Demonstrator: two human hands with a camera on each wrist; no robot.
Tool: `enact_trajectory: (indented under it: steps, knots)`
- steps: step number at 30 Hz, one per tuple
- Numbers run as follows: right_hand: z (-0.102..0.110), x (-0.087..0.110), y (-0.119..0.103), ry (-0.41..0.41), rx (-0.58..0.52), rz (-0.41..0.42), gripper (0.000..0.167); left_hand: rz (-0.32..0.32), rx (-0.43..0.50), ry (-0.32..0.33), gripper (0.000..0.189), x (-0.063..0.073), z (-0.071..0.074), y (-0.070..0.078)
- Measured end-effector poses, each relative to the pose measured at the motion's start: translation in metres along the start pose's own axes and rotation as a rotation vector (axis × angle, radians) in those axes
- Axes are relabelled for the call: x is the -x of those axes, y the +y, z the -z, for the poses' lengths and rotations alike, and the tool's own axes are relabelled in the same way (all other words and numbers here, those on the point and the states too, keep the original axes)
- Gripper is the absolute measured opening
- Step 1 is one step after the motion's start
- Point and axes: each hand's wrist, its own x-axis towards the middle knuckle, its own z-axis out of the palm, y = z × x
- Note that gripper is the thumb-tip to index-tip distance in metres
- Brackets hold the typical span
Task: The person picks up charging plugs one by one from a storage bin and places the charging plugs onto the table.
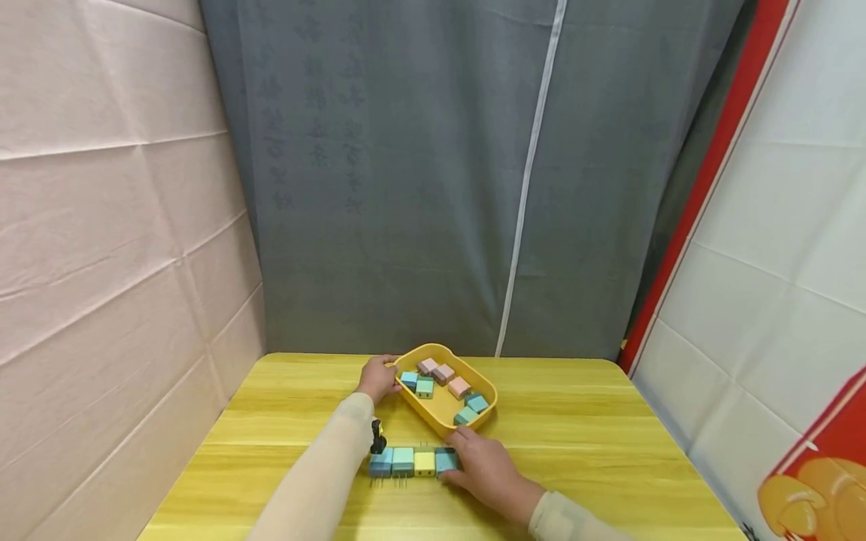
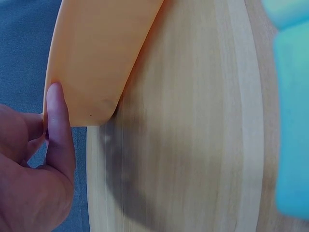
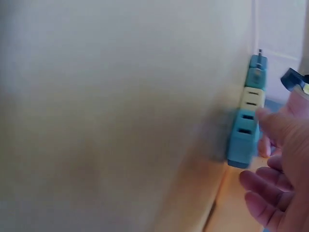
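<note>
My left hand (image 1: 378,378) grips the left rim of a yellow tray (image 1: 433,412); in the left wrist view the thumb (image 2: 59,125) presses its outer wall. Several plug-shaped blocks with thin prongs and paired slots stand in a row on the table. From the left come a blue block (image 1: 381,462), a light teal block (image 1: 402,461) and a yellow block (image 1: 425,463). A darker blue block (image 1: 444,460) forms the right end. My right hand (image 1: 490,469) pinches that end block, thumb at its front side and index finger behind, the other fingers loosely bent near the tray.
Inside the tray lie pink blocks (image 1: 443,373), a green block (image 1: 424,388) and several blue or teal ones. The wooden table (image 1: 575,451) meets a grey curtain (image 1: 406,188) at the back. White cloth walls (image 1: 135,225) stand left and right.
</note>
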Motion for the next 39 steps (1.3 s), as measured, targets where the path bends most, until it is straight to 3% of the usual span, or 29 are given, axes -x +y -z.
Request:
enact_trajectory:
  steps: [6, 11, 17, 24, 39]
  knots:
    - [0.023, -0.021, 0.011, 0.105, -0.133, -0.118, 0.035, 0.0, 0.009, -0.002, 0.042, -0.001, 0.001, 0.001]
    - [0.038, -0.046, 0.028, 0.06, -0.181, -0.235, 0.03, 0.002, -0.002, 0.006, 0.042, -0.001, 0.002, 0.003]
    - [0.041, -0.064, 0.036, -0.021, -0.127, -0.253, 0.03, 0.006, -0.001, -0.005, 0.042, -0.002, 0.0, -0.001]
    - [0.04, -0.079, 0.032, -0.117, -0.062, -0.28, 0.041, -0.011, 0.018, 0.0, 0.042, 0.0, 0.0, -0.002]
    - [0.037, -0.093, 0.022, -0.252, 0.106, -0.406, 0.041, -0.024, 0.015, 0.008, 0.041, -0.001, -0.001, -0.001]
